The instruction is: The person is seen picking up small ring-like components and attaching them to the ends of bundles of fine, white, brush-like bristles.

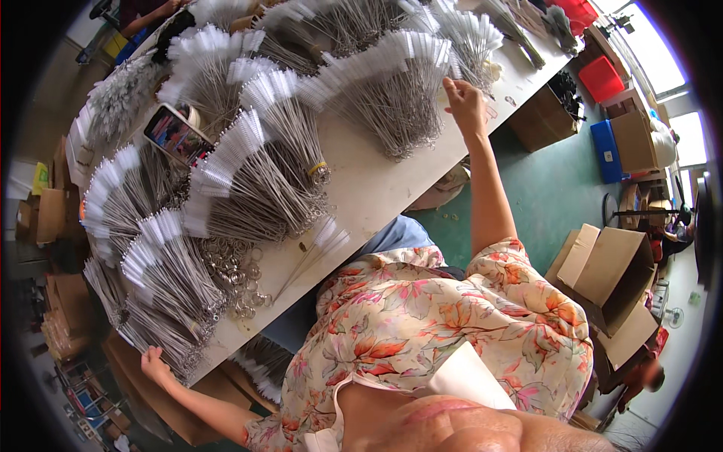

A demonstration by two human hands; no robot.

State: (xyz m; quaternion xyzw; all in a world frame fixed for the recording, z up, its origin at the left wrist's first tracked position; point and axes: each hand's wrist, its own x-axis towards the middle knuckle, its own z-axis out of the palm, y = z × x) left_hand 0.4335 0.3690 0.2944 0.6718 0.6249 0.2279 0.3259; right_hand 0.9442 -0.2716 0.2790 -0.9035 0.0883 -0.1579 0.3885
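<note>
Bundles of thin wire brushes with white bristle heads and looped wire ends cover the table. At the far right of the piles, my right hand [467, 104] reaches beside a large fanned brush bundle [399, 98], thumb and forefinger apart, with nothing plainly held. My left hand [156, 366] is at the table's left edge, by the wire ends of the nearest brush bundle [162, 331]. Its fingers are curled together; what they hold, if anything, is too small to make out. Two or three loose brushes [328, 235] lie near the front edge, beside a heap of metal rings [230, 267].
A phone [178, 134] with a lit screen leans among the bundles. The white table [361, 192] runs diagonally before me. Cardboard boxes [610, 271], a blue crate [607, 151] and a red bin [600, 78] stand on the right. Other people are at the edges.
</note>
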